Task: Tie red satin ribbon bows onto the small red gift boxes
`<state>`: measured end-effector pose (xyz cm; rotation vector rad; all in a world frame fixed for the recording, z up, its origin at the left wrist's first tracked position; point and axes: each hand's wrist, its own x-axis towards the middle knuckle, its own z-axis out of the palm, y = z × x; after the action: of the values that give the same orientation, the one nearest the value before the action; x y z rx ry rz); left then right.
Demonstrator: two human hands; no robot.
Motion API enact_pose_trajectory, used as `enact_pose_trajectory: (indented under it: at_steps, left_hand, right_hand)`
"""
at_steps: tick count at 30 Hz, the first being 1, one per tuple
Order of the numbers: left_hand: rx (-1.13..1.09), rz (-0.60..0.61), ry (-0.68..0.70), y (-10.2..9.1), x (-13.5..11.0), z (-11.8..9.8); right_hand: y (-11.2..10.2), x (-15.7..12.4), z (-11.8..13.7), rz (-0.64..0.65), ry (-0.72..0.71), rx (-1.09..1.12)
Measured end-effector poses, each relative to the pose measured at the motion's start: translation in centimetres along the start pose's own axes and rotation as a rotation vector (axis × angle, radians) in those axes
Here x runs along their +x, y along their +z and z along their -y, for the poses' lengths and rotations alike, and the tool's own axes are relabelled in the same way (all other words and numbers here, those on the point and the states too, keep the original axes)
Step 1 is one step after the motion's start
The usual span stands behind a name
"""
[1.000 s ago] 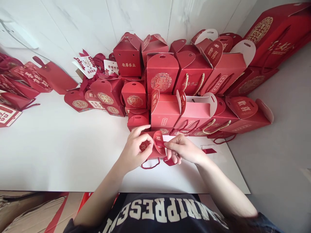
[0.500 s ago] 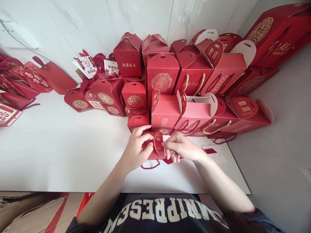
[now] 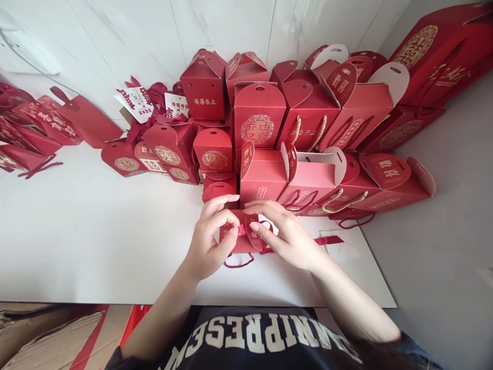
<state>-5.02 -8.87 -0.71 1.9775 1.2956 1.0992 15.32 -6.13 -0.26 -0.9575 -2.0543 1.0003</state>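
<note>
While flaps stand open, 2 hands (image 3: 246,234) around small red box (image 3: 235,244) (contents hidden).

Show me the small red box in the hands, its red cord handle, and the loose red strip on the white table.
small red box (image 3: 235,245), head view, lower front wall.
red cord handle (image 3: 239,264), head view, loop's low curve.
loose red strip (image 3: 329,240), head view, its middle.
</note>
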Motion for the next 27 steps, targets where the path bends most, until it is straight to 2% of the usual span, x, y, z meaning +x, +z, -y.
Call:
enact_pose_trajectory:
  at_steps: [2, 4, 7, 9, 12, 17, 21, 27]
  left_hand:
    - [0.023, -0.003, 0.039, -0.1, -0.2, -0.3]
    - [0.086, -0.026, 0.028, -0.2, -0.5, -0.5]
    - [0.277, -0.029, -0.139, -0.4, -1.3, -0.4]
    - [0.339, 0.030, -0.280, -0.5, -1.8, -0.1]
    - [0.159, 0.118, -0.409, -0.7, -2.5, 0.7]
    - [-0.185, 0.040, -0.455, -0.8, -3.3, 2.2]
    - [-0.252, 0.014, -0.458, -0.8, -3.6, 3.0]
    - [-0.283, 0.011, -0.472, -0.9, -3.8, 3.3]
  right_hand:
    - [0.5, 0.4, -0.2, 0.095, -0.047, 0.119]
    - [1.0, 0.8, -0.7, 0.154, -0.031, 0.232]
    - [1.7, 1.1, -1.2, 0.085, 0.013, 0.271]
    - [2.0, 1.3, -1.2, 0.030, 0.034, 0.262]
    - [2.4, 1.5, -1.0, 0.016, 0.040, 0.244]
    - [3.1, 2.1, -0.7, 0.053, 0.023, 0.174]
    - [3.6, 2.7, -0.5, 0.085, -0.005, 0.196]
    - [3.7, 2.8, -0.5, 0.061, 0.018, 0.262]
